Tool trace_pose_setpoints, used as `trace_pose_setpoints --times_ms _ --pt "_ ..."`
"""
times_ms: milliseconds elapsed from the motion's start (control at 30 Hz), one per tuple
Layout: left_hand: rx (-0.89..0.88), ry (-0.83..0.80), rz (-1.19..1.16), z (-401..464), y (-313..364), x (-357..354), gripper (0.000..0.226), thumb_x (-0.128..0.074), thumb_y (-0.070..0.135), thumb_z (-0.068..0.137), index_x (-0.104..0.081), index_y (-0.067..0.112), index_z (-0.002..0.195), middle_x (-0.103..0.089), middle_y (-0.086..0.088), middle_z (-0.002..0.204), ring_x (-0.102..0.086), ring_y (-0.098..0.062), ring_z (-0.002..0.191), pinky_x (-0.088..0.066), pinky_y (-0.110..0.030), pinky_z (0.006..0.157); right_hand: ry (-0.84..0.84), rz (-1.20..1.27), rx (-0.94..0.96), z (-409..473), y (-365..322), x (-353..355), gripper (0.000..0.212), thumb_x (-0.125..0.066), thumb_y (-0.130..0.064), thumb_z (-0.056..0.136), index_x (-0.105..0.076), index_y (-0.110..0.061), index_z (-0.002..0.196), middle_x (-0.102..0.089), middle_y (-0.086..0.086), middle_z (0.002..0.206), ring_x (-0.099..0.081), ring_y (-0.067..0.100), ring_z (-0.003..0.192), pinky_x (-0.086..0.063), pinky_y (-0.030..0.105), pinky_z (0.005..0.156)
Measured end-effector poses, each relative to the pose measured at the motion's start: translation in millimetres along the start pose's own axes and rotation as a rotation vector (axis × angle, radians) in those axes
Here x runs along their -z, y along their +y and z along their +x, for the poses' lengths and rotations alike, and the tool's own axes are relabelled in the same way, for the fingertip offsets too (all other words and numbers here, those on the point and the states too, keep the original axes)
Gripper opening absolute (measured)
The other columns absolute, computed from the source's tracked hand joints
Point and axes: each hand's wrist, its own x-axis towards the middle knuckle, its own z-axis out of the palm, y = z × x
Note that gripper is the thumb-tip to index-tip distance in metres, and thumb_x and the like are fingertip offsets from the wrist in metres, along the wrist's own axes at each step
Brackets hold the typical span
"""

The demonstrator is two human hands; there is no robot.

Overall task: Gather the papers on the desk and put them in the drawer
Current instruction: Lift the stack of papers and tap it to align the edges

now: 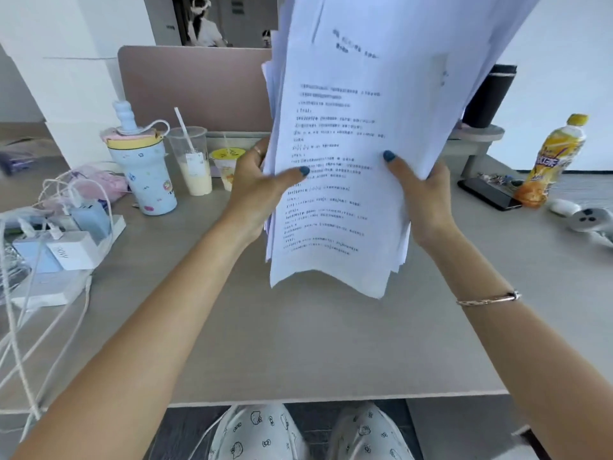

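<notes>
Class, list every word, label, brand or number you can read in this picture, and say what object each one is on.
"30W", seen upside down, on the white charger block plugged into the power strip.
Large Chinese characters on the yellow iced-tea bottle: present, too blurred to quote.
Printed lines on the white paper stack held by the left hand and right hand: blurred, unreadable.
Stickers on the pale blue tumbler: too small to read.

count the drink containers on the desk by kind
Tumbler with straw lid: 1
Clear plastic cups: 2
Yellow bottle: 1
Dark flask, half hidden behind the papers: 1
Total: 5
</notes>
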Motion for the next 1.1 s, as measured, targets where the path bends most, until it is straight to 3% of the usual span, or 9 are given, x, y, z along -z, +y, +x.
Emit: trace_pose_setpoints --times_ms 167,233,300,367,500,667,800,933,1100 --pt "0.146 -0.035 0.084 -7 -34 4 0.049 -0.076 0.001 0.068 -0.060 0.010 0.113 -0.071 0.001 0.104 -0.068 -0.010 0.093 -0.053 -0.024 0.076 -0.024 -0.200 -0.056 -22 26 -5 0.048 -0.074 -0.034 0.072 -0.056 -0.023 0.116 -0.068 -0.005 0.112 -0.065 0.013 0.101 -0.055 0.035 0.083" --pt "0.239 0.032 0.041 -23 -63 5 0.044 -0.076 0.002 0.067 -0.064 0.009 0.109 -0.072 -0.004 0.105 -0.068 -0.014 0.090 -0.053 -0.023 0.072 -0.003 -0.240 -0.191 -40 57 -4 0.038 -0.073 -0.031 0.073 -0.059 -0.022 0.107 -0.069 -0.005 0.103 -0.065 0.015 0.095 -0.054 0.035 0.080" --pt "0.281 0.094 0.025 -38 -84 2 0.030 -0.076 0.005 0.070 -0.069 0.018 0.096 -0.074 0.006 0.091 -0.069 -0.008 0.081 -0.053 -0.015 0.062 0.023 -0.277 -0.285 -54 78 -7 0.023 -0.071 -0.028 0.075 -0.062 -0.016 0.093 -0.066 0.000 0.085 -0.062 0.021 0.083 -0.048 0.033 0.068" --pt "0.229 0.133 0.030 -43 -91 -1 0.024 -0.072 0.006 0.075 -0.067 0.024 0.090 -0.073 0.018 0.078 -0.069 -0.003 0.078 -0.052 -0.014 0.060 0.017 -0.298 -0.259 -55 82 -12 0.022 -0.068 -0.028 0.077 -0.061 -0.009 0.085 -0.061 0.009 0.076 -0.056 0.025 0.072 -0.043 0.036 0.061" --pt "0.055 0.179 0.094 -27 -72 0 0.039 -0.072 0.014 0.072 -0.062 0.008 0.109 -0.072 -0.003 0.105 -0.068 -0.014 0.097 -0.054 -0.028 0.080 0.014 -0.300 -0.113 -37 51 -14 0.015 -0.066 -0.023 0.080 -0.061 -0.008 0.081 -0.061 0.007 0.071 -0.056 0.021 0.067 -0.044 0.032 0.058" --pt "0.019 0.088 0.029 -22 -55 4 0.052 -0.080 0.004 0.065 -0.054 0.022 0.106 -0.071 0.017 0.093 -0.067 0.002 0.087 -0.052 -0.017 0.072 -0.078 -0.224 -0.167 -33 36 0 0.024 -0.077 -0.028 0.071 -0.062 -0.032 0.089 -0.070 -0.008 0.094 -0.067 0.013 0.089 -0.056 0.034 0.074" --pt "0.073 0.023 0.008 -22 -57 10 0.049 -0.080 0.007 0.066 -0.055 0.017 0.107 -0.072 0.003 0.098 -0.070 -0.010 0.088 -0.055 -0.027 0.074 -0.042 -0.183 -0.177 -36 40 9 0.040 -0.078 -0.026 0.072 -0.062 -0.020 0.108 -0.070 -0.005 0.104 -0.067 0.012 0.093 -0.056 0.030 0.074" --pt "0.049 0.007 -0.013 -22 -53 2 0.039 -0.076 0.002 0.070 -0.058 0.018 0.101 -0.070 0.004 0.096 -0.069 -0.006 0.082 -0.056 -0.028 0.073 -0.003 -0.169 -0.116 -41 41 7 0.014 -0.070 -0.016 0.080 -0.061 -0.024 0.087 -0.068 -0.008 0.088 -0.068 0.007 0.081 -0.056 0.024 0.066" --pt "0.013 -0.044 -0.083 -18 -36 3 0.048 -0.075 0.012 0.071 -0.058 0.014 0.115 -0.070 0.000 0.108 -0.067 -0.011 0.099 -0.054 -0.025 0.081 -0.056 -0.108 -0.034 -30 18 6 0.044 -0.077 -0.020 0.073 -0.059 -0.015 0.113 -0.069 0.001 0.111 -0.067 0.014 0.099 -0.057 0.027 0.078"
